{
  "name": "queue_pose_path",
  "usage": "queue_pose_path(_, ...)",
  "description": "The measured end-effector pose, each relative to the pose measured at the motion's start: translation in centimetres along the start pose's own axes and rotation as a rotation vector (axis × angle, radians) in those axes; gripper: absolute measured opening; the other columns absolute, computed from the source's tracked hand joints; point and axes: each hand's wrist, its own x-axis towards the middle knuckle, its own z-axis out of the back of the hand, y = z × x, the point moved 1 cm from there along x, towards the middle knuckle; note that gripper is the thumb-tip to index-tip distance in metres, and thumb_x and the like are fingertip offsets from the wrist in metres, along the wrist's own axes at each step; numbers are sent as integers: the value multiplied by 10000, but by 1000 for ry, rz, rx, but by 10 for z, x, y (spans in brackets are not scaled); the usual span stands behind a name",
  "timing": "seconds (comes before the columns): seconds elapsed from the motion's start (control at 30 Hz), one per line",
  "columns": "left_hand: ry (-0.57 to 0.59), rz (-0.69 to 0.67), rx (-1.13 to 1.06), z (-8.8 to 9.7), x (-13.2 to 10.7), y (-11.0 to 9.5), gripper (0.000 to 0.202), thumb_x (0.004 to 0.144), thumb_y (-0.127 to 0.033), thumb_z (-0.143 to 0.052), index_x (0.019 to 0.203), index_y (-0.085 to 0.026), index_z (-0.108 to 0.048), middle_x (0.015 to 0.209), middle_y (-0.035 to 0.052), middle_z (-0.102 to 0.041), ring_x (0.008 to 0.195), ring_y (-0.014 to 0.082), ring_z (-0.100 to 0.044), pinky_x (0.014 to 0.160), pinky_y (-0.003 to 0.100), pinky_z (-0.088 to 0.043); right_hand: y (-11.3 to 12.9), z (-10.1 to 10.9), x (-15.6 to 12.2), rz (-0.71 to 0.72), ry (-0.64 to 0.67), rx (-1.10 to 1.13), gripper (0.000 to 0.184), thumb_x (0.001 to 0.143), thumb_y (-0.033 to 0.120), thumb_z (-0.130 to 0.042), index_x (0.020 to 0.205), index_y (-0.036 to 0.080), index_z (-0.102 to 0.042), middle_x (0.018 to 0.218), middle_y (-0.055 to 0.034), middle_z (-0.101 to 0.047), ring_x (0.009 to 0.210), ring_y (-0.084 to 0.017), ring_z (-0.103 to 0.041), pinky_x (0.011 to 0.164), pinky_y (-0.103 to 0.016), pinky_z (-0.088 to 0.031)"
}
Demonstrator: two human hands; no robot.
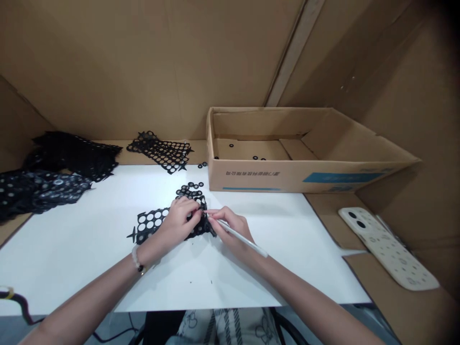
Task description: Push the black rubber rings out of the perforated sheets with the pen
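On the white table lies a black perforated sheet [150,221] with rows of round holes. My left hand [182,218] rests on its right part, thumb and fingers pinched at the sheet's edge. My right hand [232,227] grips a thin white pen-like tool [247,243], its tip meeting the sheet beside my left fingertips. The exact contact point is hidden by my fingers. Just beyond my left hand sits a small pile of black rings [190,189].
An open cardboard box [258,176] holding a few black rings stands at the back right. Another perforated sheet [165,152] lies behind, with a heap of black sheets [72,153] at the left. A phone in a pale case [390,251] is at the right.
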Motion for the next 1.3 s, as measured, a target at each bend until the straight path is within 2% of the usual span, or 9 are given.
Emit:
queue_pose_path(0.23,-89,-23,-231,5,-1,0,318,938,-298,-425,651,-184,-502,720,17,-532,777,183,-487,724,301,-384,-11,16,8,-175,-214,-109,155,904,336,-537,810,217,-565,899,-30,-720,787,-194,-666,684,-285,-481)
queue_pose_path(0.4,-279,123,-200,25,9,29,299,918,-303,-401,689,-184,-551,707,18,-553,753,196,-522,712,314,-393,-21,27,15,-218,-268,-82,203,886,383,-559,772,215,-572,775,-21,-698,727,-206,-638,633,-294,-465)
queue_pose_path(0.53,-174,183,259,25,18,56,256,896,-339,-470,792,-195,-653,808,61,-669,855,265,-516,773,378,-378,-17,19,11,-202,-183,-5,194,884,383,-573,784,217,-572,877,-35,-718,788,-211,-656,670,-303,-481)
queue_pose_path(0.63,-177,167,383,19,19,62,226,900,-320,-478,914,-200,-669,935,78,-685,923,291,-510,811,414,-383,-15,15,9,-207,-150,30,181,888,373,-579,793,219,-575,912,-40,-723,832,-215,-668,708,-315,-495)
queue_pose_path(0.77,-248,71,242,15,14,46,252,899,-324,-490,1076,-189,-608,1035,89,-637,1015,275,-502,901,416,-403,-14,17,10,-202,-111,158,177,868,375,-614,790,221,-570,920,-45,-731,870,-220,-690,776,-349,-524)
queue_pose_path(0.9,-23,-110,-62,8,8,23,630,778,-345,-664,1355,-230,-438,1296,93,-550,1212,268,-442,1017,398,-365,-10,18,12,-211,54,388,213,840,383,-650,756,226,-533,909,-42,-741,809,-216,-722,759,-367,-564)
queue_pose_path(1.03,98,-76,-189,5,8,16,235,752,-358,-699,916,-191,-687,895,37,-708,880,222,-607,911,361,-400,-8,20,14,-190,68,439,214,838,359,-661,747,221,-524,906,-41,-745,782,-201,-728,747,-352,-571)
queue_pose_path(1.1,72,-2,-207,6,9,18,243,758,-405,-691,739,-164,-676,731,14,-682,728,185,-590,763,301,-428,-10,21,14,-192,5,402,214,839,357,-661,749,215,-528,895,-48,-745,779,-200,-727,749,-350,-570)
queue_pose_path(1.3,-50,189,-251,3,9,26,344,729,-477,-695,682,-145,-621,607,-29,-572,605,137,-496,561,231,-364,-7,24,12,-51,-134,174,134,865,303,-629,788,215,-565,960,-75,-736,921,-228,-704,836,-394,-550)
